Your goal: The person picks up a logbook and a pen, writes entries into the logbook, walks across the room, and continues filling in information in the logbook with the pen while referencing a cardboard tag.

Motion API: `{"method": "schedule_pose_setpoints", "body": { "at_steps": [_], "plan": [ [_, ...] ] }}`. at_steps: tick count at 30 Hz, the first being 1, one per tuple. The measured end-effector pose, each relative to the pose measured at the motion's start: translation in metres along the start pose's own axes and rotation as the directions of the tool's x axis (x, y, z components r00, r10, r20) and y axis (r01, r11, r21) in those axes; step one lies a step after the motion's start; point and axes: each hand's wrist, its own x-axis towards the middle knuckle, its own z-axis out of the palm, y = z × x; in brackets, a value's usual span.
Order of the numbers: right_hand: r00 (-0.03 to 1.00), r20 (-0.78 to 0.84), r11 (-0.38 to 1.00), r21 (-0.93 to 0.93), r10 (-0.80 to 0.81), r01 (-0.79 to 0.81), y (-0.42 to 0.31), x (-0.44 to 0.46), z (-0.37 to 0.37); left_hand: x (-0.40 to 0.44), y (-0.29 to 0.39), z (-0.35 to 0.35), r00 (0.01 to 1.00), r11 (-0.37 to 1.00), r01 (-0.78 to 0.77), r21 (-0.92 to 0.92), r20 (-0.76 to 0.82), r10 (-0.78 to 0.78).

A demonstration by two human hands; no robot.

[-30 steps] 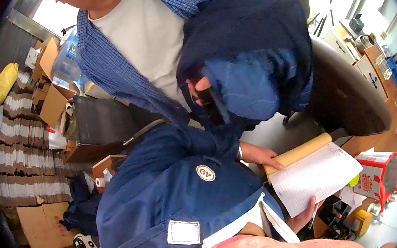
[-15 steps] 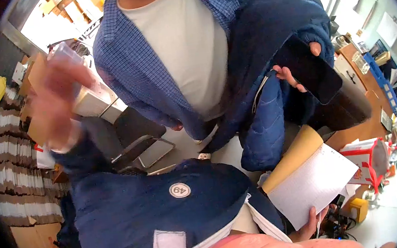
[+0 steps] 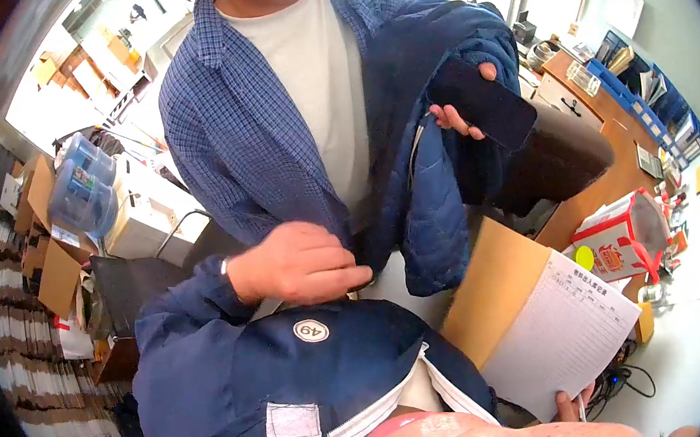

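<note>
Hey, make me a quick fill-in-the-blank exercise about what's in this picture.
1. Of the wearer's two hands, the ____ hand holds the open notebook.
2. Under the checked shirt is a ____ T-shirt.
3. The phone in the co-worker's hand is coloured ____.
4. Stacked papers line the picture's ____ side.

Missing words: right; white; black; left.

White glare (image 3: pixel 35 106) fills the upper left. On the right, a wooden desk (image 3: pixel 622 145) stands near a pale wall (image 3: pixel 679 22), a dark chair (image 3: pixel 561 155) beside it.
</note>
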Motion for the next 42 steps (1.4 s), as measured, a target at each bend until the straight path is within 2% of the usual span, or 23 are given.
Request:
{"method": "schedule_pose_setpoints", "body": {
  "at_steps": [1,3,7,10,13,15,17,20,21,23,25,27,28,29,31,33,34,36,37,40,42],
  "plan": [
    [1.0,-0.005,1.0,0.007,0.0,0.0,-0.005,-0.002,0.0,-0.006,0.002,0.012,0.996,0.995,0.034,-0.093,-0.081,-0.041],
    [1.0,0.005,0.999,0.041,0.02,-0.02,-0.025,-0.004,0.016,-0.007,0.006,0.016,0.982,0.981,0.141,-0.132,-0.108,-0.155],
    [0.995,0.041,0.983,0.155,0.089,-0.095,-0.077,-0.012,0.086,-0.013,0.007,0.017,0.973,0.979,0.188,-0.083,-0.119,-0.197],
    [0.967,0.254,0.995,0.099,-0.012,-0.013,-0.062,0.002,0.071,-0.017,0.014,0.016,0.966,0.972,0.225,-0.073,-0.118,-0.232],
    [0.899,0.436,0.992,0.129,-0.049,-0.009,-0.083,0.025,0.104,-0.026,0.018,0.015,0.954,0.963,0.261,-0.066,-0.136,-0.268],
    [0.796,0.536,0.955,0.069,-0.28,0.289,-0.098,0.034,0.132,-0.032,0.018,0.014,0.946,0.959,0.279,-0.055,-0.158,-0.284],
    [0.658,0.714,0.964,0.093,-0.238,0.248,-0.116,0.052,0.154,-0.035,0.022,0.009,0.942,0.955,0.287,-0.07,-0.159,-0.295],
    [0.42,0.85,0.921,0.171,-0.318,0.35,-0.134,0.067,0.204,-0.049,0.028,0.007,0.918,0.943,0.319,-0.097,-0.216,-0.333],
    [0.324,0.886,0.907,0.206,-0.333,0.368,-0.131,0.072,0.219,-0.057,0.031,0.005,0.903,0.935,0.338,-0.103,-0.245,-0.354],
    [0.202,0.916,0.896,0.258,-0.346,0.36,-0.133,0.075,0.253,-0.075,0.037,-0.003,0.866,0.912,0.406,-0.057,-0.296,-0.404],
    [0.124,0.925,0.884,0.294,-0.359,0.363,-0.134,0.077,0.287,-0.098,0.049,-0.003,0.8,0.875,0.481,-0.045,-0.385,-0.46],
    [0.091,0.937,0.907,0.298,-0.337,0.297,-0.133,0.069,0.325,-0.118,0.068,-0.006,0.64,0.757,0.64,-0.132,-0.453,-0.62],
    [0.085,0.944,0.908,0.28,-0.32,0.311,-0.141,0.061,0.347,-0.128,0.074,-0.006,0.523,0.71,0.672,-0.211,-0.544,-0.656],
    [0.064,0.949,0.909,0.275,-0.309,0.312,-0.144,0.054,0.368,-0.147,0.086,-0.007,0.429,0.622,0.72,-0.307,-0.507,-0.748],
    [0.04,0.955,0.911,0.266,-0.293,0.315,-0.149,0.035,0.412,-0.179,0.102,0.002,0.174,0.464,0.686,-0.561,-0.492,-0.853],
    [-0.037,0.968,0.913,0.246,-0.248,0.326,-0.144,0.014,0.457,-0.208,0.111,0.011,-0.043,0.289,0.62,-0.729,-0.4,-0.915],
    [-0.076,0.97,0.911,0.241,-0.229,0.335,-0.142,0.004,0.479,-0.226,0.118,0.014,-0.085,0.197,0.596,-0.778,-0.305,-0.948],
    [-0.156,0.963,0.906,0.26,-0.219,0.334,-0.136,-0.019,0.52,-0.246,0.125,0.017,-0.236,0.162,0.504,-0.848,-0.316,-0.919],
    [-0.159,0.968,0.933,0.232,-0.194,0.277,-0.133,-0.029,0.537,-0.254,0.128,0.016,-0.314,0.151,0.457,-0.877,-0.318,-0.895],
    [-0.175,0.977,0.986,0.138,-0.12,0.093,-0.112,-0.058,0.579,-0.287,0.129,0.012,-0.402,0.127,0.278,-0.952,-0.235,-0.885],
    [-0.146,0.986,0.993,0.094,-0.082,0.074,-0.092,-0.073,0.603,-0.309,0.133,0.006,-0.471,0.096,0.16,-0.982,-0.162,-0.867]
  ]
}}
